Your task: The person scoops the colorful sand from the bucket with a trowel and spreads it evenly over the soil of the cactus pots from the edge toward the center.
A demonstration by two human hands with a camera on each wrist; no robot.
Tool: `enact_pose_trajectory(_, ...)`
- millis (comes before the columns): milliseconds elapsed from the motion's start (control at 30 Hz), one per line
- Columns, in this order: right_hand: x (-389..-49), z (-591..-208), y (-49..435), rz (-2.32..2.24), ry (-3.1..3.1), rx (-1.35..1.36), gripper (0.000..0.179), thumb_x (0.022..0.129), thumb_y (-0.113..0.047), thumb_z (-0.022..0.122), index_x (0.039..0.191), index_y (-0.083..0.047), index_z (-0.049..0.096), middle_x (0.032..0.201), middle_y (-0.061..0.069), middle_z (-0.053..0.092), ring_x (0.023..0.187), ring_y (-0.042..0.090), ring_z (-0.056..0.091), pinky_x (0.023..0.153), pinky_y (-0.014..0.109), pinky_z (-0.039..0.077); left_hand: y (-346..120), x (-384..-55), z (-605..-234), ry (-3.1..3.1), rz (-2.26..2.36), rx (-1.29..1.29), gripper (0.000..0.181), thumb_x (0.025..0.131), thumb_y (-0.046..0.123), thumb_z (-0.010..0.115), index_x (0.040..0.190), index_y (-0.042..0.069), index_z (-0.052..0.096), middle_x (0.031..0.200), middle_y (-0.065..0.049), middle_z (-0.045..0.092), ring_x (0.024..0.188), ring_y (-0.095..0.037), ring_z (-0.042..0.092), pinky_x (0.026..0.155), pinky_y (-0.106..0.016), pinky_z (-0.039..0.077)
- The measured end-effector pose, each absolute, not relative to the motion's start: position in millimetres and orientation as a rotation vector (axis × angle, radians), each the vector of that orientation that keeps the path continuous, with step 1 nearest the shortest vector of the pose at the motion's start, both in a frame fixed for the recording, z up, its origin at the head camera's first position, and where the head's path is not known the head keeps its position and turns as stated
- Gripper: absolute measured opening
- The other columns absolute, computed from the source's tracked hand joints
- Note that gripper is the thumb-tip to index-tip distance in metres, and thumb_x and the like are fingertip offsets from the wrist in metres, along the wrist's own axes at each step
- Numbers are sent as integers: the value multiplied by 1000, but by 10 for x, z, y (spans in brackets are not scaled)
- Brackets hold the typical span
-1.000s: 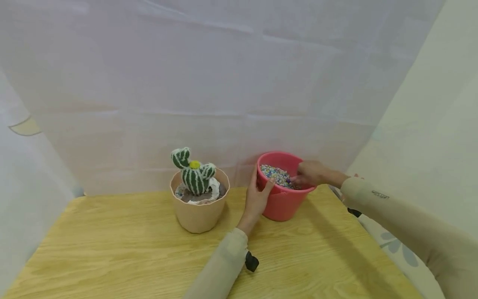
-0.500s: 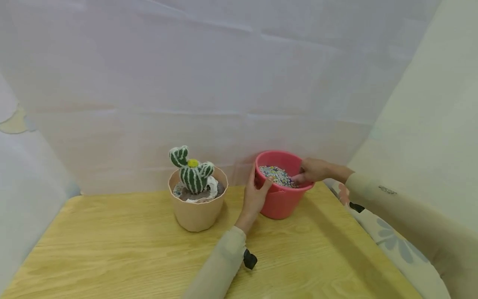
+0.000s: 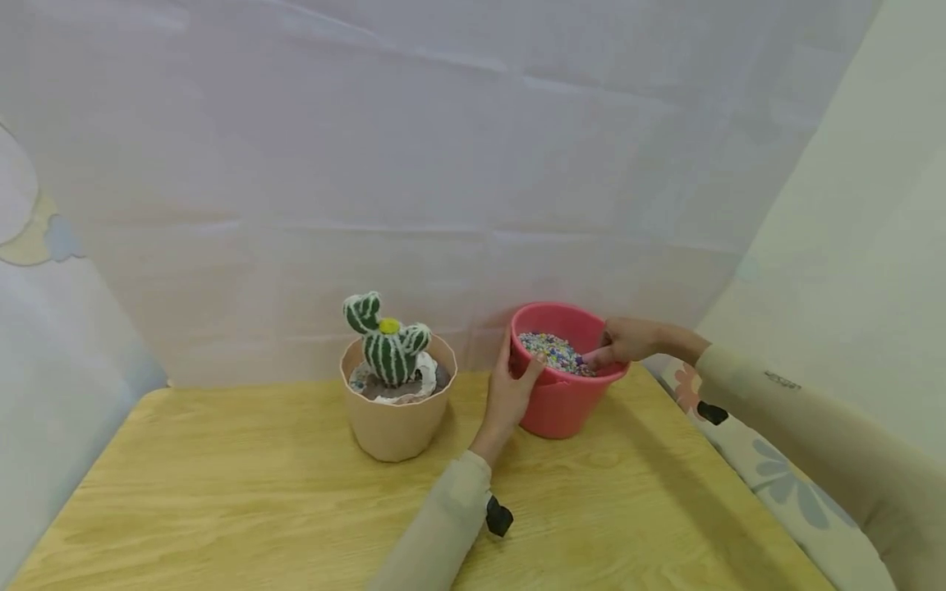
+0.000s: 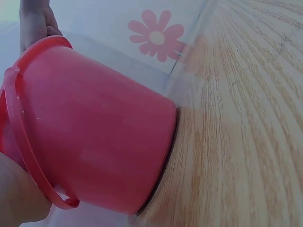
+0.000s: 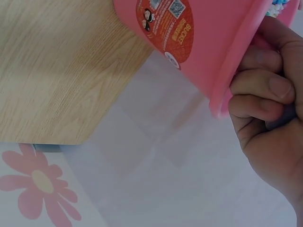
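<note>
A pink-red plastic bucket (image 3: 557, 406) stands at the table's back right, partly filled with small multicoloured pebbles (image 3: 550, 349). My left hand (image 3: 508, 396) holds its near left side, thumb over the rim. The bucket's loop handle (image 4: 26, 137) hangs down beside that hand in the left wrist view. My right hand (image 3: 631, 341) reaches over the right rim, its fingers curled round a dark bluish-purple handle (image 5: 282, 117). A bit of purple shows at the pebbles in the head view; the rest of this tool is hidden in the bucket.
Left of the bucket stands a peach flowerpot (image 3: 395, 431) with a knitted green-and-white cactus (image 3: 389, 359). The wooden table (image 3: 244, 492) ends just right of the bucket. Behind it hangs a pale sheet (image 3: 369, 164); flower-patterned cloth (image 3: 791, 484) lies beyond the right edge.
My right hand has shifted slightly to the right at the bucket's rim, and the pebbles' surface looks stirred. The left hand keeps its hold; the bucket and pot stay in place.
</note>
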State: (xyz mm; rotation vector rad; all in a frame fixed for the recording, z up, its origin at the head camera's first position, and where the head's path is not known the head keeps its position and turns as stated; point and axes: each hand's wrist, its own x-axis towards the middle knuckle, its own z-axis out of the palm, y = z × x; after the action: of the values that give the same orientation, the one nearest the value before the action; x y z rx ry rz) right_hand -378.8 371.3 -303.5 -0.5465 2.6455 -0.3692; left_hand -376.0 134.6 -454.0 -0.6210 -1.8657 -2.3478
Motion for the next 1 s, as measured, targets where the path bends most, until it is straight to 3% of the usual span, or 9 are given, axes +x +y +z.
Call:
enact_pose_trajectory(533, -3572, -3015, 3777, -653, 2601, -259, 52, 100, -42, 65, 61, -8, 59, 51, -2, 37, 43, 10, 25, 42, 25, 24, 1301, -3821, -4540, -1929, -2296, -602, 83, 96, 43, 70, 163, 35, 22, 161, -6, 36, 141, -24, 40, 111, -46, 39)
enact_pose_trajectory(800, -3427, -3037, 3790, -938, 2542, -247, 55, 105, -31, 58, 74, 13, 53, 56, 4, 34, 45, 13, 21, 43, 27, 24, 1309, -3825, -4555, -1957, -2285, -570, 82, 97, 41, 71, 163, 37, 22, 161, -1, 36, 141, -21, 40, 112, -43, 37)
enact_pose_trajectory(1000, -3350, -3033, 3809, -1054, 2491, -226, 47, 107, -28, 54, 82, 12, 62, 60, 6, 36, 48, 15, 22, 45, 28, 25, 1324, -3816, -4551, -1901, -2305, -604, 80, 98, 35, 71, 163, 36, 24, 162, -4, 35, 141, -20, 40, 112, -43, 37)
